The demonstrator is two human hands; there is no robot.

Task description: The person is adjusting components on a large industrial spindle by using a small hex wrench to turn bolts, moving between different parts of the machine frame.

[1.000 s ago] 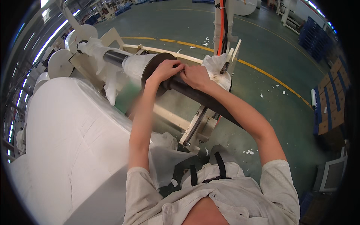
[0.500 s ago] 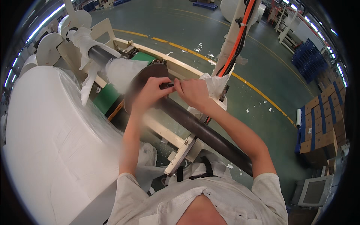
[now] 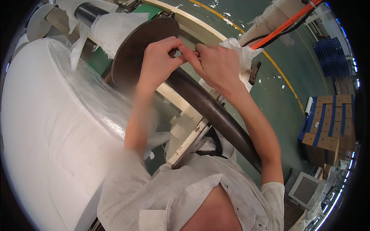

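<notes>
A dark round metal disc stands upright around a long dark shaft, which runs diagonally toward my right side. Over the shaft, on the disc's near side, my left hand is closed, thumb and fingers pinched together. Facing it, my right hand is closed too, its fingertips meeting the left ones beside the disc. Whatever they pinch is hidden between the fingers. Beyond the disc, white torn sheet material wraps the shaft.
A huge white roll in clear film fills the left. Cream machine rails and a bracket lie under the shaft. To the right are an orange hose, loose white wrap, stacked cartons, blue pallets and a monitor.
My view has come closer to the disc, so the disc and hands look larger. Both hands stay together at the disc, fingers still pinched; the right hand's fingers have curled more.
</notes>
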